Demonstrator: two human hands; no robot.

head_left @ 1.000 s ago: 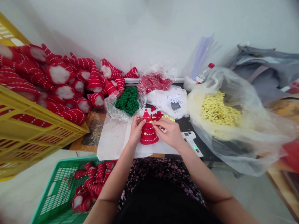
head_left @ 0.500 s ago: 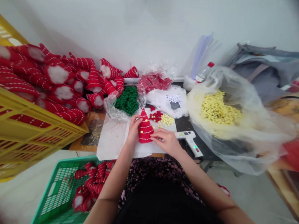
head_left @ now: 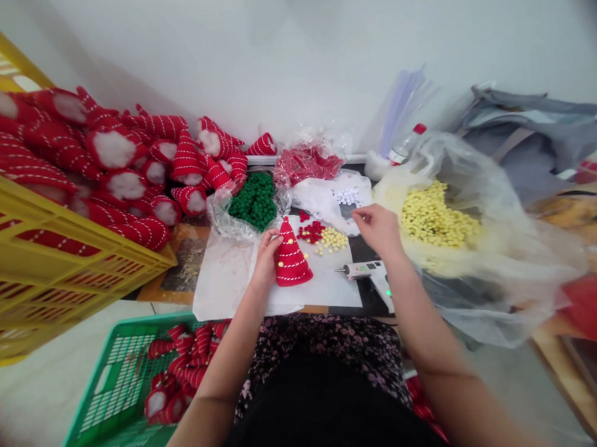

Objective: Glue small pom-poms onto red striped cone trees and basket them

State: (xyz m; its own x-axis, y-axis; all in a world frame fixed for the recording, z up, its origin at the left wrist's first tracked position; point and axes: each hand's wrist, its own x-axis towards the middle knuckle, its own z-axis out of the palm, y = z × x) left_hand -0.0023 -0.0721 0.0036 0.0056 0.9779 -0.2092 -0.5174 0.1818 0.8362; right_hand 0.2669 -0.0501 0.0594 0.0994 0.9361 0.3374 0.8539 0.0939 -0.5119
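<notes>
My left hand (head_left: 267,260) grips the left edge of a red cone-shaped knitted hat (head_left: 293,266) with white dashed stripes and a few small yellow pom-poms on it. The cone's tip points away from me, over white paper (head_left: 225,273). My right hand (head_left: 379,230) is raised beside the bag of small white pom-poms (head_left: 348,196), thumb and fingers pinched; whatever may be between them is too small to make out. Small red pom-poms (head_left: 312,233) and pale yellow pom-poms (head_left: 333,240) lie right of the cone. Below my right hand rests a white glue gun (head_left: 363,269), its handle partly behind my forearm.
Green pom-poms (head_left: 253,200) fill a clear bag behind the paper. A large plastic bag of yellow pom-poms (head_left: 435,216) stands at right. Striped red cones overflow a yellow crate (head_left: 74,252) at left; a green basket (head_left: 107,383) below holds more. A wall closes the back.
My right hand has left the cone's lower right edge and moved right and away from me, to the white pom-poms. My left hand still grips the cone in nearly the same place.
</notes>
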